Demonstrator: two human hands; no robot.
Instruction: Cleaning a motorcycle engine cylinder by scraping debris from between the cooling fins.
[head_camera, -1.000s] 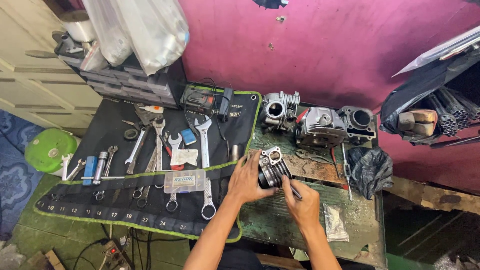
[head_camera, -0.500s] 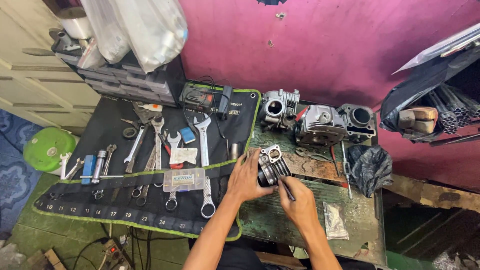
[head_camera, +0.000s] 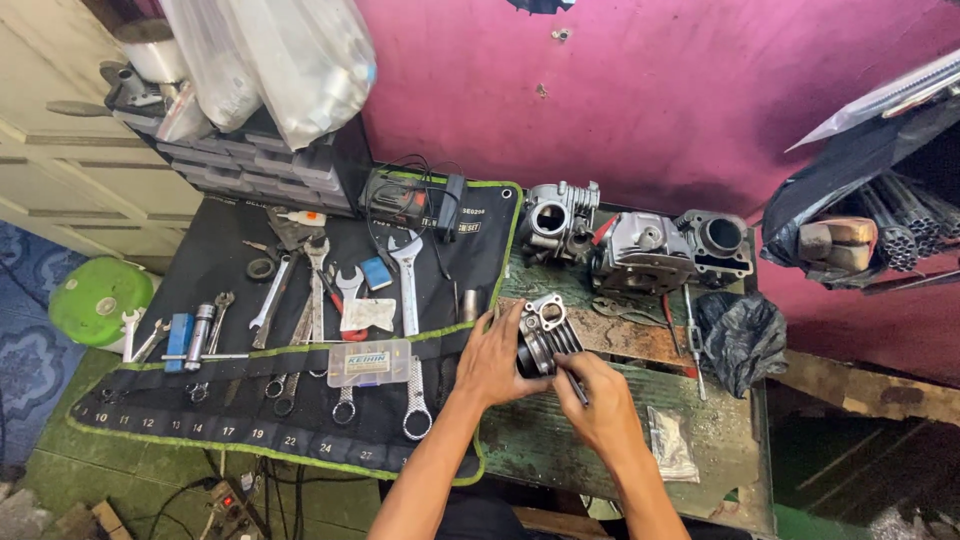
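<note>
A small finned grey metal engine cylinder part (head_camera: 545, 335) with a flanged port on top is gripped at its near side by the left hand (head_camera: 495, 358), the fingers wrapped around its dark round body, on the worn green wooden bench (head_camera: 720, 440). The right hand (head_camera: 600, 405), just right of and below the part, is closed around a thin dark rod-like tool (head_camera: 574, 386) whose tip is set against the part (the tip itself cannot be made out). Left of the left hand, a black tool roll with green edging (head_camera: 150, 425) is spread out, bearing steel spanners (head_camera: 408, 275). Beyond the hands, two larger grey engine castings (head_camera: 640, 250) are stood against the magenta wall (head_camera: 640, 90), and a crumpled black plastic bag (head_camera: 740, 335) is lying to the right.
</note>
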